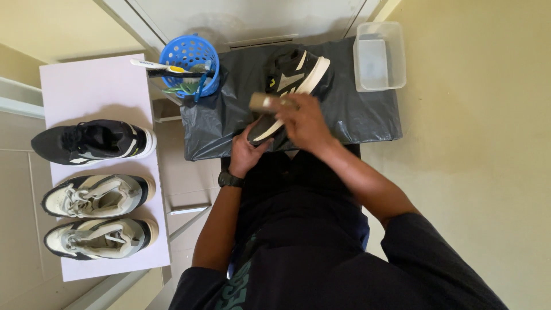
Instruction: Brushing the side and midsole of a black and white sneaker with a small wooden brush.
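A black plastic sheet point(356, 109) lay under the hands. On it, the black and white shoe point(293, 74) stood tilted, toe toward the person. The left hand point(245, 154) had its fingers clamped around the toe end from below. The right hand point(304, 117), just above those fingers, was closed on a brush point(265, 102). The shoe seemed light, soft on top and stiff at the sole, so the sole edge was the firm place to hold.

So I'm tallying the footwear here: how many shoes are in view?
4. A black shoe is held by the left hand on the grey plastic sheet. Three more lie on the white board: a black sneaker and two grey-white sneakers.
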